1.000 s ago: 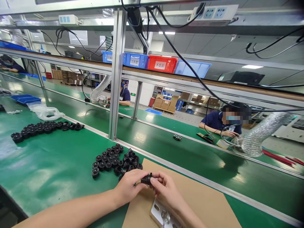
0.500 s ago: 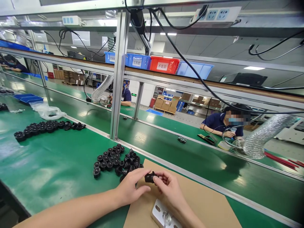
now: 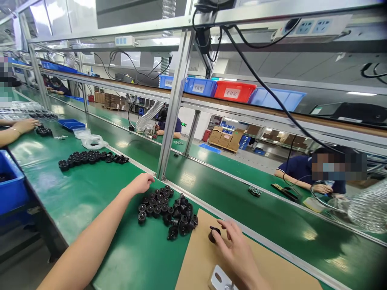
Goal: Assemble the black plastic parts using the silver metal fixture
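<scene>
My right hand holds a small black plastic part, round with a short stub on top, between thumb and fingers above the brown cardboard sheet. At the far side of a group of black round parts, my left hand is closed, its fingers curled; what they hold, if anything, is hidden. Beside that group lies a loose heap of black parts with stubs. A silver metal block with oval slots rests on the cardboard just below my right hand, cut by the frame's bottom edge.
Another row of black parts and a plastic bag lie farther left. A metal post rises at the bench's back rail. A co-worker's hand is at the left; another person works across the bench. A blue bin stands left.
My left hand has moved away from the part at my right hand, leftward and back beyond the round parts. My right hand keeps the black part, now turned upright. The view has swung left.
</scene>
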A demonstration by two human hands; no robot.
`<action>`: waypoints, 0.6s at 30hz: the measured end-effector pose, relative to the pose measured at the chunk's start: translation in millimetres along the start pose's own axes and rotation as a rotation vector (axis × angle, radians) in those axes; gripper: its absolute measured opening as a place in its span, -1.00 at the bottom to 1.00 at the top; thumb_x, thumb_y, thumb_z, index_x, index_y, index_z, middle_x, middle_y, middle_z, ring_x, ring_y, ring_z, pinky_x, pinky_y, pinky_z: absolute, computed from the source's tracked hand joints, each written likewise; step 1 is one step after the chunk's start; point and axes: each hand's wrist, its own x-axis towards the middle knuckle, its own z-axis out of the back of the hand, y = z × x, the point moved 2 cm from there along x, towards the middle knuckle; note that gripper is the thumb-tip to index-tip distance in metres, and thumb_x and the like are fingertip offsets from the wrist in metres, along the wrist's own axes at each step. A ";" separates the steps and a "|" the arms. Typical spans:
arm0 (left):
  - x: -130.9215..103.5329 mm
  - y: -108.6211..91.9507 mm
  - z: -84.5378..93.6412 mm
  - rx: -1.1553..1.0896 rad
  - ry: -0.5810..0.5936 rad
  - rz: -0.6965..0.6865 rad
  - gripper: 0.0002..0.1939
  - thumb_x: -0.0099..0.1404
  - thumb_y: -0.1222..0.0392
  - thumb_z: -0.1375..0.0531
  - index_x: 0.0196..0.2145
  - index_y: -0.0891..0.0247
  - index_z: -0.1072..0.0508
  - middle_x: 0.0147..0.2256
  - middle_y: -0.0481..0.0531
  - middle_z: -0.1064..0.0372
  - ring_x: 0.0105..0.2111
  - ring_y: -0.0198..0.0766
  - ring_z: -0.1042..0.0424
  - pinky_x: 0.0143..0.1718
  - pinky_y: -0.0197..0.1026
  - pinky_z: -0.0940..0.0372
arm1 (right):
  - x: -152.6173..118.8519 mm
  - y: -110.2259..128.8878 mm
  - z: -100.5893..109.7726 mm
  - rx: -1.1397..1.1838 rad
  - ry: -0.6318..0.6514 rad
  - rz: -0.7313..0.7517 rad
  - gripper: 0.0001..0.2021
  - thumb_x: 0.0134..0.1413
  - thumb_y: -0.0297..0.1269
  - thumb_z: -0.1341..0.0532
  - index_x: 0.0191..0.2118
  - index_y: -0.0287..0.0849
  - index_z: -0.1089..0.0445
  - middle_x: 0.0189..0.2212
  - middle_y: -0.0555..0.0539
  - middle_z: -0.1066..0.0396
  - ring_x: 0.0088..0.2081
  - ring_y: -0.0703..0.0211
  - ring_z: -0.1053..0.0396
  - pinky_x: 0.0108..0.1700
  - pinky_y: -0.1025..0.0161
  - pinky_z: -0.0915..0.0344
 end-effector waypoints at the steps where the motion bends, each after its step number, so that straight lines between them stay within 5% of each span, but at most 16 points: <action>1: 0.4 4.9 -0.9 -0.040 0.018 -0.003 -0.64 0.33 0.06 -0.15 -0.17 0.32 -0.67 -0.16 0.28 -0.63 -0.08 0.17 -0.58 0.11 0.13 -0.41 | 6.4 7.1 1.5 -0.009 -0.002 0.036 -0.66 0.38 0.01 -0.15 0.09 -0.07 -0.42 -0.02 -0.20 -0.42 -0.12 -0.02 -0.44 -0.13 0.14 -0.39; 5: 2.8 -6.6 -26.3 -0.246 0.159 -0.106 -0.42 0.40 -0.16 -0.12 0.21 0.23 -0.50 0.20 0.14 -0.48 0.18 0.03 -0.45 0.25 -0.02 -0.32 | 56.2 43.4 -9.1 -0.077 0.151 0.131 -0.75 0.42 -0.19 -0.06 -0.07 -0.12 -0.46 -0.07 -0.19 -0.43 -0.06 -0.01 -0.43 -0.04 0.14 -0.33; 10: 6.4 -27.1 -51.6 -0.386 0.308 -0.146 -0.32 0.46 -0.29 0.00 0.17 0.29 -0.54 0.21 0.17 -0.46 0.26 0.03 -0.38 0.35 -0.01 -0.18 | 137.4 65.1 -59.9 -0.146 0.343 0.018 -0.76 0.32 -0.26 -0.19 0.01 -0.14 -0.51 -0.06 -0.19 -0.49 -0.04 0.01 -0.45 0.00 0.18 -0.27; 14: 5.0 -24.3 -36.9 -0.406 0.302 -0.125 -0.35 0.47 -0.28 0.00 0.07 0.29 -0.60 0.09 0.16 -0.55 0.14 0.03 -0.45 0.26 0.00 -0.25 | 173.5 67.2 -99.8 -0.143 0.400 -0.106 -0.77 0.25 -0.14 -0.30 -0.19 -0.22 -0.55 -0.22 -0.19 -0.55 -0.16 0.02 -0.49 -0.09 0.17 -0.31; 18: 1.4 -14.9 -17.5 -0.401 0.294 -0.057 -0.44 0.38 -0.18 -0.13 0.05 0.30 -0.61 -0.01 0.19 -0.59 0.00 0.06 -0.51 0.05 -0.03 -0.37 | 184.1 69.7 -106.4 -0.081 0.409 -0.174 -0.78 0.22 -0.20 -0.32 -0.37 -0.24 -0.47 -0.37 -0.10 -0.51 -0.29 0.11 -0.45 -0.14 0.16 -0.33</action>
